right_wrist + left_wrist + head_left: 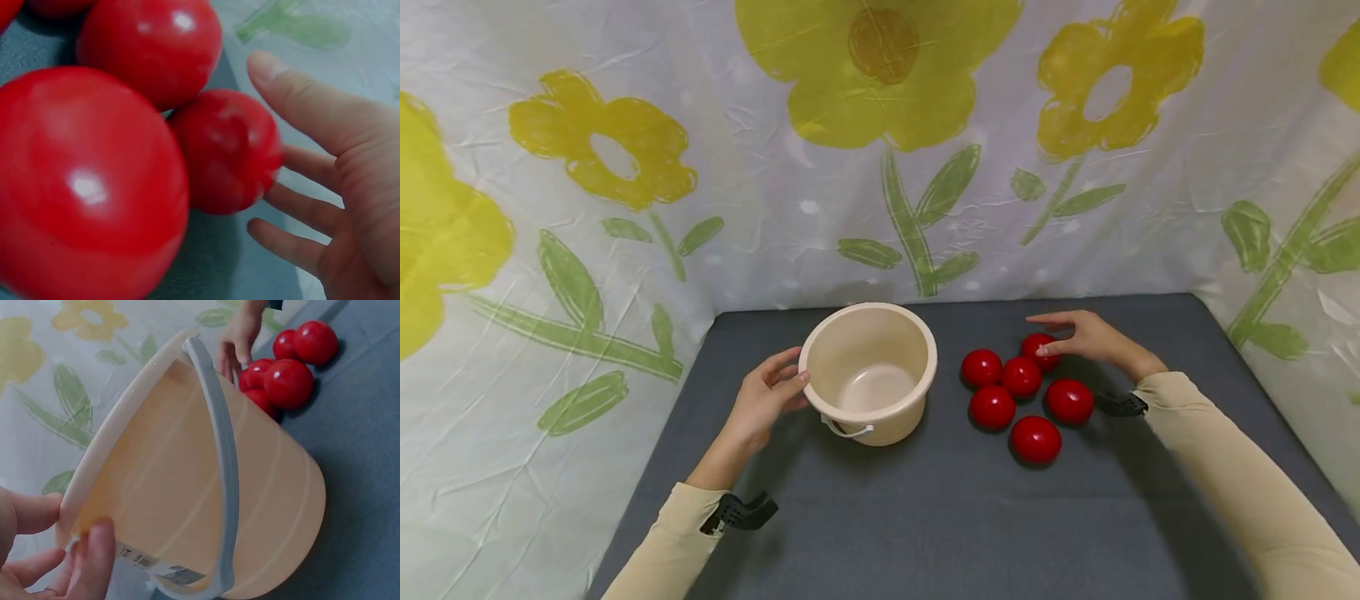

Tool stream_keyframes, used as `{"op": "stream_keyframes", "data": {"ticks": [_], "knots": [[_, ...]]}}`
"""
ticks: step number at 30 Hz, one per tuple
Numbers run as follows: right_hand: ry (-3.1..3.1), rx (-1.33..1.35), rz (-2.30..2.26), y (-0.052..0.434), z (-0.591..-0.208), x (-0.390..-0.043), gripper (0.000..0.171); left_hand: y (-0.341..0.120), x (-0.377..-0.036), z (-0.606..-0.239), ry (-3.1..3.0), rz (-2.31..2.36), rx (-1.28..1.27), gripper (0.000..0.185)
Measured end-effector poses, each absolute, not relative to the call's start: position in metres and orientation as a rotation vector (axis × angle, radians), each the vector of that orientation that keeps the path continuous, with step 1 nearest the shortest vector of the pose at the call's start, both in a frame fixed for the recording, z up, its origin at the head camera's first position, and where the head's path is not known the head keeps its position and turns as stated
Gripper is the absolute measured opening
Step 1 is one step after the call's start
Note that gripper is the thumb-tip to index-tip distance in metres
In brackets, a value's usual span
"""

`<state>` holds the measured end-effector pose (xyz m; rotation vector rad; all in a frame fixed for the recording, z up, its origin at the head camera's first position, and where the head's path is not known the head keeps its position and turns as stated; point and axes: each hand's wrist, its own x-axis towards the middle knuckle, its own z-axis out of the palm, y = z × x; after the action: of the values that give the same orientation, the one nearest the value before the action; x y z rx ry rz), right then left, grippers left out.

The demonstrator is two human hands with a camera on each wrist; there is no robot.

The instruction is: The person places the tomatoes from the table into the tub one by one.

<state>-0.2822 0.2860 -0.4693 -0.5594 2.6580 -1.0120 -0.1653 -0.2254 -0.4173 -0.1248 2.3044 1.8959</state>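
A flower-printed cloth (880,167) hangs behind and to both sides of the grey surface (925,517), painted with big yellow blooms and green stems. On the surface stands one cream bucket (871,372), upright and open at the top, with one pale handle (220,462) folded down against its outer wall. A small printed label (142,561) sits on the bucket's side; its writing is too small to read.

To the right of the bucket lie six red balls (1021,392) in a loose cluster, several of them touching one another.

The left hand (765,398) is at the bucket's left rim, its fingers (95,562) curled against the edge and the thumb on the rim, gripping it. The right hand (1086,337) is at the far side of the cluster from the bucket, its fingers (294,209) spread and relaxed around the farthest ball (1039,350); the fingertips touch or nearly touch that ball, and the thumb stands clear of it, so nothing is pinched.
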Motion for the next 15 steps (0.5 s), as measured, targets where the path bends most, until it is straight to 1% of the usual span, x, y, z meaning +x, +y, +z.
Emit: {"op": "stream_keyframes", "data": {"ticks": [7,15], "knots": [[2.664,-0.590,-0.979,0.2847,-0.4798,-0.2836,0.057,-0.2228,-0.1666,-0.4206,2.217,1.999,-0.197,0.055],[2.681,-0.574,-0.950,0.2865,-0.4812,-0.2860,0.053,-0.2212,-0.1684,-0.4247,2.153,2.065,-0.224,0.053]]}}
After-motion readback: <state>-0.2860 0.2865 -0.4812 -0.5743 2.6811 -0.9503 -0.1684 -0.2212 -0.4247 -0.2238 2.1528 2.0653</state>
